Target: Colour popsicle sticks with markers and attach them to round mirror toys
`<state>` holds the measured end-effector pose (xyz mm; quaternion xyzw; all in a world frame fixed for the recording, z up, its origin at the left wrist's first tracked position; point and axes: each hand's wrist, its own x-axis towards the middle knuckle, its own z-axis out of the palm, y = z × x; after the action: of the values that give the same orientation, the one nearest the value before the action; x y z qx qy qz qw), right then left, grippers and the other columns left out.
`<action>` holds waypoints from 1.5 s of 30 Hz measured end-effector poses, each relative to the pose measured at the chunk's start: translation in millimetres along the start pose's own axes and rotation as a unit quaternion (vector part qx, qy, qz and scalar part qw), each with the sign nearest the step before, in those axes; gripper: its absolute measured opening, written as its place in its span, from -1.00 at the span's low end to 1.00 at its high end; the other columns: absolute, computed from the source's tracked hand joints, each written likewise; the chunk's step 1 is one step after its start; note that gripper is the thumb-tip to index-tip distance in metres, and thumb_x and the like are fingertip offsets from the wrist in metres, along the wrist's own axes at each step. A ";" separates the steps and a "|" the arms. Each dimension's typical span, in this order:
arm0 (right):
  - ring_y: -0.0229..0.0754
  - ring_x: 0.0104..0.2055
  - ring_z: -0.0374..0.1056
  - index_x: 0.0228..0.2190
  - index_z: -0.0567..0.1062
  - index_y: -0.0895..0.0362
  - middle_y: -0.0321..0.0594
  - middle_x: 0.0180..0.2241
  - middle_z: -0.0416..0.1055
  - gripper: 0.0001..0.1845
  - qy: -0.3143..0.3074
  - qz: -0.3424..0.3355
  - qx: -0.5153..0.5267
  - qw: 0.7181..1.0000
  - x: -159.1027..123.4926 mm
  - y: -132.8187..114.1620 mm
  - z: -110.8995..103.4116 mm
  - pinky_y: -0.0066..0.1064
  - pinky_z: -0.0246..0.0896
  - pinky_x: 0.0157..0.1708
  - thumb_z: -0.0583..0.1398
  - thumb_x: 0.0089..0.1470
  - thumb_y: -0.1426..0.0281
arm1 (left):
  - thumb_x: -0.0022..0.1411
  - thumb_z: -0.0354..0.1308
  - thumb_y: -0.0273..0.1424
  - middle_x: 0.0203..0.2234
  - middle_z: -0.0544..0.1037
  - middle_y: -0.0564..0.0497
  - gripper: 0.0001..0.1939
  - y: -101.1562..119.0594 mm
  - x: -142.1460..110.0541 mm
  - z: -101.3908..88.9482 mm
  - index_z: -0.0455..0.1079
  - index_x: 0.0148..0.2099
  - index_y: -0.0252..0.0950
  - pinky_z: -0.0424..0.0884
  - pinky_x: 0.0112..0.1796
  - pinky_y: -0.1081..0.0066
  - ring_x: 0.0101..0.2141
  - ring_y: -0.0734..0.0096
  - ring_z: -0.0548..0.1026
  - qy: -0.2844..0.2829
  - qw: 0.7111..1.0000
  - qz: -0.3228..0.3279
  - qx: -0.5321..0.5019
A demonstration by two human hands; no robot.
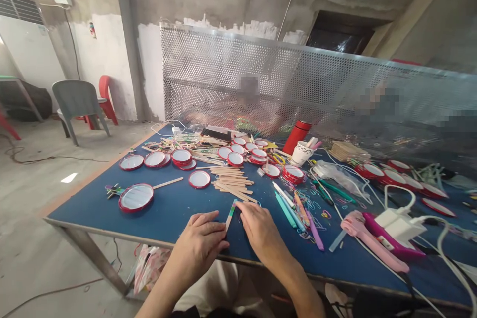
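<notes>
Near the table's front edge, my left hand (204, 239) has its fingers closed around the lower part of a flat wooden craft stick (229, 219) with green and blue colouring toward its far end. My right hand (261, 229) is on the other side, fingers bent together and fingertips at the stick's coloured end; its exact grip is partly hidden. Just beyond my hands lies a pile of plain craft sticks (231, 181). A small round red-rimmed disc (199, 179) sits left of that pile. Farther left is a larger red-rimmed disc (136, 197) with a stick handle.
Pens (294, 211) and loose coloured rubber bands lie to the right. Beyond stand a paper cup (301, 154) and a red bottle (297, 137). A pink tool (372, 238) and white chargers (398, 221) with cables occupy the right side. A perforated metal screen (208, 74) borders the table's far side.
</notes>
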<state>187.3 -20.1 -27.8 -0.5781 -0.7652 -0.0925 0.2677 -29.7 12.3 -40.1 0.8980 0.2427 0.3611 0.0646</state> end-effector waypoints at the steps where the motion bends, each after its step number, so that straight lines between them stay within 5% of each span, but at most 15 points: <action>1: -0.02 0.03 0.52 0.11 0.50 0.13 -0.06 -0.03 0.61 -0.54 -0.013 0.005 -0.010 1.000 5.0 5.7 0.2 -0.20 0.41 -0.09 -0.01 0.30 0.55 | 0.37 0.21 -0.42 -0.15 0.75 -0.06 -0.83 0.9 0.1 -0.2 0.64 -0.10 -0.19 0.52 0.00 0.04 0.05 -0.05 0.61 -0.003 1.000 -0.002 -0.003; 5: 0.00 0.05 0.51 0.13 0.50 0.11 -0.06 -0.01 0.61 -0.50 -0.038 0.016 -0.030 0.999 17.1 17.4 -1.0 -0.21 0.42 -0.07 0.00 0.26 0.58 | 0.32 0.26 -0.44 -0.15 0.75 -0.05 -0.83 4.8 1.5 -3.1 0.63 -0.08 -0.18 0.50 0.00 0.04 0.02 -0.04 0.62 -0.009 1.000 -0.011 -0.005; 15: -0.08 -0.03 0.56 -0.03 0.57 0.12 -0.11 -0.08 0.63 -0.59 0.023 0.020 -0.052 0.998 -5.4 59.6 -33.6 -0.19 0.44 0.02 0.02 0.27 0.56 | 0.28 0.36 -0.25 0.06 0.68 -0.02 -0.64 5.4 7.1 -9.5 0.56 0.11 -0.14 0.40 0.08 -0.14 0.16 -0.18 0.52 -0.082 0.995 0.007 0.050; 20: -0.06 -0.12 0.59 -0.14 0.60 0.08 -0.13 -0.17 0.66 -0.65 0.029 0.047 -0.060 0.997 -14.2 88.7 -50.5 -0.14 0.42 0.04 0.05 0.23 0.53 | 0.11 0.49 -0.16 -0.03 0.72 0.02 -0.52 4.0 6.0 -4.8 0.59 0.08 -0.08 0.33 0.14 -0.09 0.04 -0.09 0.60 -0.040 0.998 -0.009 0.043; 25: -0.11 -0.21 0.59 -0.28 0.60 0.03 -0.21 -0.28 0.66 -0.70 0.012 0.084 -0.066 0.994 -9.1 104.1 -63.0 -0.33 0.42 -0.16 0.05 0.23 0.44 | -0.04 0.59 -0.20 -0.08 0.74 0.05 -0.48 -0.4 5.3 -0.1 0.61 0.01 -0.07 0.37 0.09 -0.06 -0.01 -0.08 0.62 -0.025 0.998 0.001 0.060; 31: -0.17 -0.42 0.52 -0.41 0.58 0.02 -0.29 -0.46 0.60 -0.69 -0.013 0.157 -0.076 0.984 -2.6 117.1 -70.5 -0.44 0.23 -0.41 0.06 0.24 0.36 | 0.11 0.50 -0.18 -0.03 0.72 0.01 -0.56 -3.5 2.3 -0.8 0.59 0.02 -0.16 0.43 0.07 -0.01 0.08 -0.11 0.59 -0.044 0.993 0.071 0.083; 38: -0.19 -0.52 0.46 -0.47 0.54 0.01 -0.32 -0.58 0.53 -0.66 -0.033 0.227 -0.079 0.970 -12.6 128.4 -78.2 -0.46 0.10 -0.51 0.04 0.25 0.35 | 0.06 0.53 -0.32 -0.09 0.74 0.10 -0.57 0.4 2.0 -0.8 0.58 0.00 -0.07 0.36 0.07 -0.01 -0.07 0.00 0.65 -0.004 0.997 0.024 0.074; 45: -0.20 -0.52 0.45 -0.44 0.54 0.01 -0.32 -0.56 0.55 -0.64 -0.035 0.233 -0.077 0.969 -21.7 133.6 -80.2 -0.46 0.10 -0.49 0.03 0.29 0.29 | 0.16 0.44 -0.36 0.05 0.69 0.09 -0.56 4.2 3.1 -4.7 0.54 0.10 -0.10 0.29 0.09 -0.03 0.12 -0.09 0.55 -0.051 0.992 0.048 0.107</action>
<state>340.5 -32.4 5.9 -0.7624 -0.6086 -0.0655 0.2098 -29.4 9.9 -33.6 0.9278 0.2329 0.2891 -0.0368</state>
